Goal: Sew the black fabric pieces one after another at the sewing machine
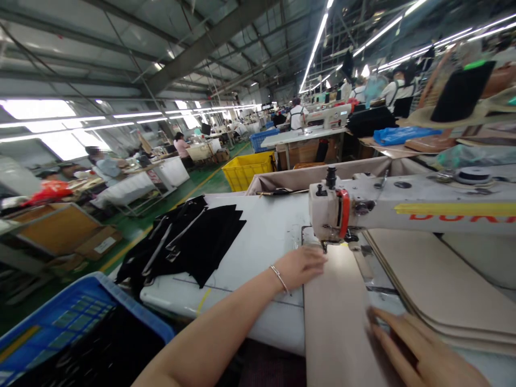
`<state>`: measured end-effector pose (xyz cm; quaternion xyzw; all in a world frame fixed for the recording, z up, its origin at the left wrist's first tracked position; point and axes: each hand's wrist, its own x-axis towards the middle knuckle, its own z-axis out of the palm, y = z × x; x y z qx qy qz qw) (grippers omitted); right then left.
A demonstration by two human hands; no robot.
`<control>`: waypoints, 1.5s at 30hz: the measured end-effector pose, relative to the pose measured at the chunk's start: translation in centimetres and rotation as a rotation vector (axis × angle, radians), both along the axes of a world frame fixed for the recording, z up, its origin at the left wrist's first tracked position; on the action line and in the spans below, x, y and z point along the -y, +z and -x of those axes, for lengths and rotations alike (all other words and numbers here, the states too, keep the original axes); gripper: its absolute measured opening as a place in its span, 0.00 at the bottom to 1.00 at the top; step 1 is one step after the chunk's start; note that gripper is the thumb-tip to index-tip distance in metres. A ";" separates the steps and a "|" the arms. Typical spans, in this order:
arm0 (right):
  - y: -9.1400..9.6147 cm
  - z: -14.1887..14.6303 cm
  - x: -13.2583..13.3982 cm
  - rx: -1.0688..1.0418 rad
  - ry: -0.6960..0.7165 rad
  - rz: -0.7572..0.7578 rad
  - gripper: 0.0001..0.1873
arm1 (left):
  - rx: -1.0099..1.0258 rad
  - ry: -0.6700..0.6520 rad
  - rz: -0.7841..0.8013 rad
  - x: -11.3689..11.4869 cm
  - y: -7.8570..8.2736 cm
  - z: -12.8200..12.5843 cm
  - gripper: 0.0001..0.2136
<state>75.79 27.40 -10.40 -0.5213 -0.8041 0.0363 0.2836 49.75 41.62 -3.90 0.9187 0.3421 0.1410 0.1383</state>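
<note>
A long beige panel, which looks like leather or coated fabric, lies under the head of a sewing machine and runs down toward me. My left hand rests flat on the panel's left edge, fingers stretched out close to the needle area. A silver bracelet circles that wrist. At the panel's right edge is my right hand, slightly blurred, its fingers apart and touching or nearly touching the edge. Beside it on the right lies a stack of beige panels with rounded corners.
Black cut pieces lie on the left of the white machine table. A blue crate with dark material stands at lower left. Beyond are a fabric-lined bin, a yellow crate and people at other machines.
</note>
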 end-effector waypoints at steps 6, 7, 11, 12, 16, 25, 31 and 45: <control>1.8 3.5 -7.2 0.188 0.016 -0.131 0.24 | -0.385 0.871 -0.141 -2.0 5.3 13.1 0.15; 1.6 3.7 -7.6 0.199 0.020 -0.138 0.25 | -0.428 0.957 -0.141 -2.0 5.8 15.3 0.14; 0.6 3.3 -7.6 0.220 0.034 -0.138 0.26 | -0.578 1.079 -0.062 -2.3 5.6 20.5 0.10; 0.5 3.2 -7.6 0.220 0.035 -0.139 0.26 | -0.601 1.074 -0.046 -2.4 5.2 20.8 0.10; 1.1 3.1 -8.2 0.217 0.050 -0.148 0.24 | -0.648 1.044 -0.016 -2.7 4.4 20.1 0.17; 2.3 4.1 -8.9 0.216 0.023 -0.156 0.21 | -0.453 1.027 -0.115 -0.2 11.9 19.8 0.22; 3.3 4.5 -8.3 0.215 0.033 -0.126 0.22 | -0.065 0.479 0.255 3.4 7.3 10.3 0.18; 4.1 4.6 -8.0 0.177 0.015 -0.054 0.22 | 0.085 0.312 0.049 -1.6 0.4 1.1 0.08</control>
